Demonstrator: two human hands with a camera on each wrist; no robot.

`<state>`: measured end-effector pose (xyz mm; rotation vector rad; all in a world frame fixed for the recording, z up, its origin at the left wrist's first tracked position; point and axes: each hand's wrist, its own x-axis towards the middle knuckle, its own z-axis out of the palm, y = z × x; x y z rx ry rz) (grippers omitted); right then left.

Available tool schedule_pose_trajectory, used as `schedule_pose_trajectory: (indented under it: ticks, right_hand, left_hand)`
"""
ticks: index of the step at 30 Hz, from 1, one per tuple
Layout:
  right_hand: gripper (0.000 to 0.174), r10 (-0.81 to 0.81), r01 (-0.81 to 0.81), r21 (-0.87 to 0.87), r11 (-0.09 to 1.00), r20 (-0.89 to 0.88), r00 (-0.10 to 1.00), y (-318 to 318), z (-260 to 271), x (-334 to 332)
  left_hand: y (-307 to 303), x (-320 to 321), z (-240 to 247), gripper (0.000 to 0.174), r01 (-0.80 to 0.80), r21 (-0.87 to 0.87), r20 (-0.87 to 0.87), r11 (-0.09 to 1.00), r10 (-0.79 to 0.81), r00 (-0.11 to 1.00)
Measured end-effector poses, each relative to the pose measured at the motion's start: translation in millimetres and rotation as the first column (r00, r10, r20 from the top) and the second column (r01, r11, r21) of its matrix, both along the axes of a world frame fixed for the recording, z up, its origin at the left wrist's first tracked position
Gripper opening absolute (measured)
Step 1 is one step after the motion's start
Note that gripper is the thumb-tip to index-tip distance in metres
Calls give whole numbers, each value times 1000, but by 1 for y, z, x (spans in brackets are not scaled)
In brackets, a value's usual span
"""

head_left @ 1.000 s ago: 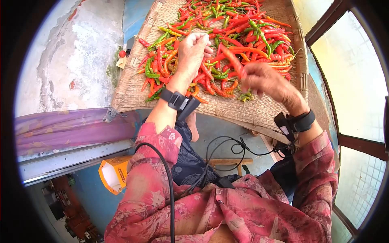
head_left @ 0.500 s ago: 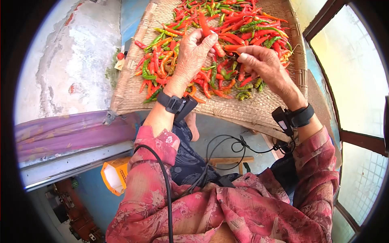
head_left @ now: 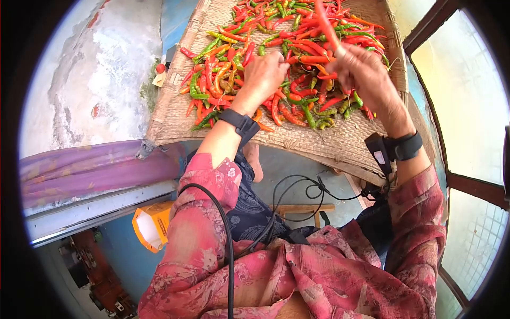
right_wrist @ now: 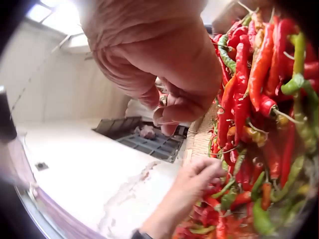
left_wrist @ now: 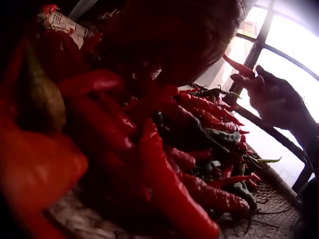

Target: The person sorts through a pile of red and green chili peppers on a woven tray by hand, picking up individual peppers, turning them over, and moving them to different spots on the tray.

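My right hand (head_left: 364, 74) is raised over the right side of a woven tray (head_left: 361, 141) and pinches a long red chili pepper (head_left: 328, 26), which points up and away. The left wrist view also has this chili pepper (left_wrist: 238, 65), held against the window light. My left hand (head_left: 263, 77) is low over the middle of the heap of red, green and orange chili peppers (head_left: 313, 50). In the right wrist view, the left hand (right_wrist: 194, 179) has bent fingers close to the heap; I cannot tell whether anything is between them.
Wrist straps with small cameras sit on both forearms, and a black cable (head_left: 226, 228) runs along the left sleeve. A windowed frame (head_left: 475, 194) stands along the right, and a stained pale wall (head_left: 101, 80) along the left. An orange box (head_left: 151, 226) is low at the left.
Half a second ago the left hand held a red chili pepper near the right hand. Now the right hand holds one farther up and right, and the left has moved slightly right and lower.
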<state>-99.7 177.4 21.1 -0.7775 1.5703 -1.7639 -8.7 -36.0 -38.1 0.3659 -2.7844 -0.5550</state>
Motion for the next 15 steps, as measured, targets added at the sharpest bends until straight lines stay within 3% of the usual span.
schedule_pose_trajectory:
  ticks: [2, 4, 6, 9, 11, 12, 15]
  right_hand:
    - [38, -148, 147, 23, 989, 171, 974, 2, 1, -7]
    - [42, -164, 162, 28, 986, 194, 967, 5, -10, -9]
    - [40, -187, 173, 123, 977, 120, 975, 6, -19, -4]
    - [32, -69, 65, 222, 973, 9, 998, 2, -14, 0]
    - [28, 38, -14, 260, 966, -86, 996, 0, -15, 3]
    - [28, 36, -13, 255, 967, -85, 996, -1, -15, 5]
    - [25, 80, -36, 257, 966, -165, 983, -4, -19, 10]
  left_hand:
    - [9, -5, -4, 27, -26, -137, 207, 990, 54, 977]
    - [13, -10, -5, 31, -33, -133, 211, 991, 61, 976]
    - [14, -14, -10, 36, -48, -127, 216, 991, 75, 974]
    - [12, -17, -18, 38, -75, -161, 211, 984, 109, 972]
    - [12, -15, -9, 36, -137, 42, 218, 990, 125, 968]
    - [13, -13, -2, 36, -136, 37, 219, 990, 124, 968]
    - [11, -4, 19, 31, -5, 344, -164, 939, 66, 984]
